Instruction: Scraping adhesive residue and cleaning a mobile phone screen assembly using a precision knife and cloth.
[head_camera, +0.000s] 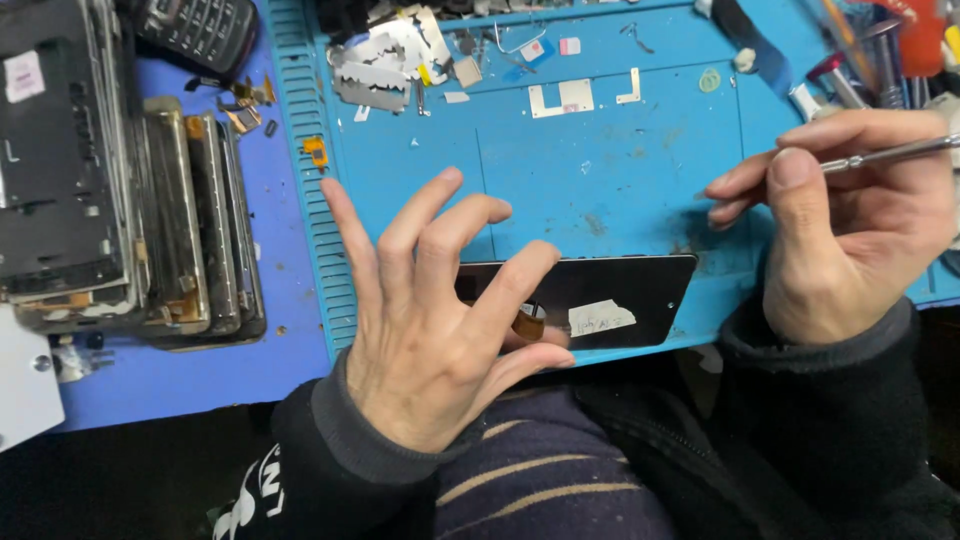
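Pinning the dark phone panel (600, 290) under our spread left hand (435, 330), we keep the metal tool (880, 155), pinched by our right hand (840, 220), low and steady.

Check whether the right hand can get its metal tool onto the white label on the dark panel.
Probably yes: the white label lies uncovered right of the left hand, and the right hand hovers just above it.

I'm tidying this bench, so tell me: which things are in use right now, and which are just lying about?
In use:
- dark phone panel under the left hand
- thin metal tool held in the right hand
- blue work mat

Lying about:
- stack of old phone frames
- keypad phone
- metal shield pieces
- small metal brackets
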